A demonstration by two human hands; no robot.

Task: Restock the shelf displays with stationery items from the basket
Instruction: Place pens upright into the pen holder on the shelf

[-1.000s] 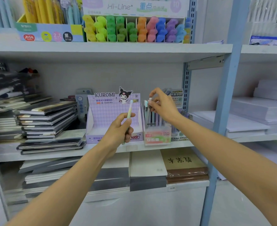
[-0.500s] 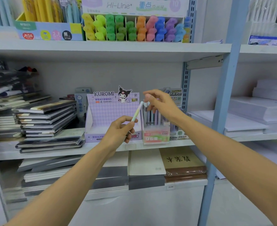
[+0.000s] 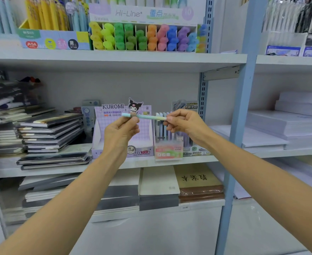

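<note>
A slim pastel plastic pen [image 3: 149, 117], mint green shading to pale yellow, is being held level in the air in front of the grey metal middle shelf [image 3: 151, 163]. Its mint part is being pinched between the thumb and curled forefinger of the left hand [image 3: 121, 130], with a short mint tip being left showing past those fingers toward 9 o'clock. Its yellow end, at 3 o'clock, is being clamped by the thumb and fingertips [image 3: 169, 119] of the right hand [image 3: 185, 124], the remaining fingers being kept curled. The middle of the barrel is being left bare between the two grips. Behind the pen, a lilac cardboard Kuromi display box [image 3: 104, 126] is being partly covered by the left hand. At 5 o'clock from the pen, a pink-fronted clear tub of upright pastel pens [image 3: 168, 150] is being carried by the shelf.
</note>
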